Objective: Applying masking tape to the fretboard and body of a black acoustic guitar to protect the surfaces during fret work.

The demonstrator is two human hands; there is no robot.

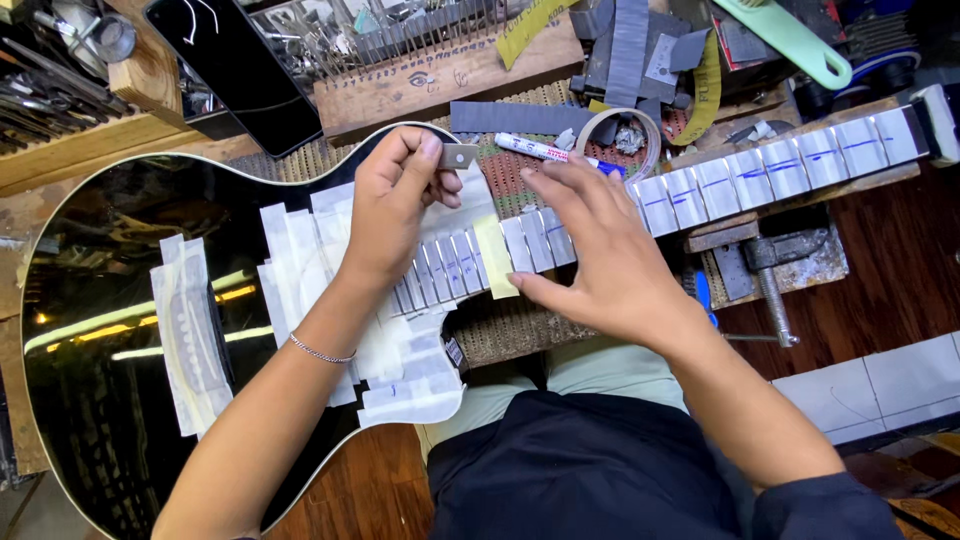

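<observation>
A glossy black electric guitar body (110, 300) lies across the bench, its neck (780, 170) running to the right with masking tape between the frets and blue marks on the tape. My left hand (395, 205) hovers over the neck joint and pinches a small flat grey metal piece (458, 155). My right hand (600, 250) rests flat on the taped fretboard, its thumb beside a yellowish tape strip (497, 257). A white marker with a blue cap (545, 152) lies just beyond my fingertips.
A roll of masking tape (617, 130) sits behind the neck. A wooden block holding several files (440, 75), a dark phone (235, 70), grey sandpaper strips (520, 117), a green-handled tool (790, 40) and a metal clamp (770, 280) surround the guitar. Tools fill a tray at far left (45, 90).
</observation>
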